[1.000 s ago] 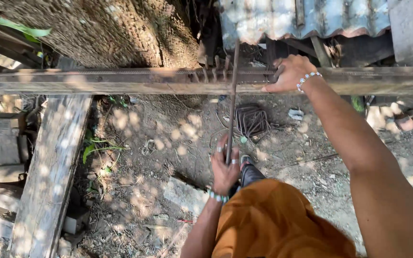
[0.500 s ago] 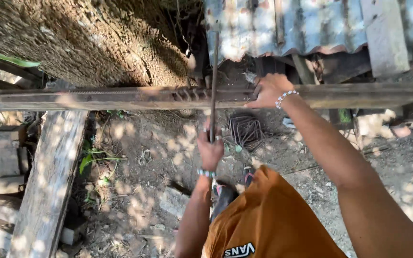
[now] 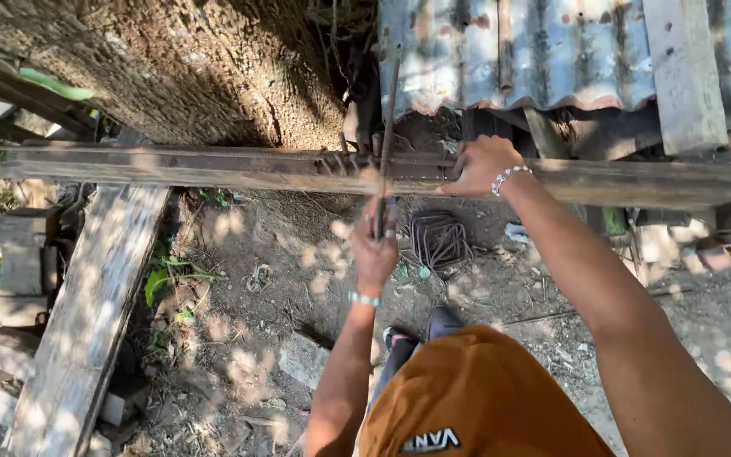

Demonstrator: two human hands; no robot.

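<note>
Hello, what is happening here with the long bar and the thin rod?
A person stands on dirt ground beside a tree and bends steel. The left hand grips a thin rod that stands nearly upright across a long bar, next to some pegs on it. The right hand presses on the bar. A pile of bent wire loops lies on the ground below.

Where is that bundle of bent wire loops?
In the head view, the dark bundle of wire loops lies on the dirt ground just below the long horizontal beam, right of the left hand gripping the thin metal rod.
</note>
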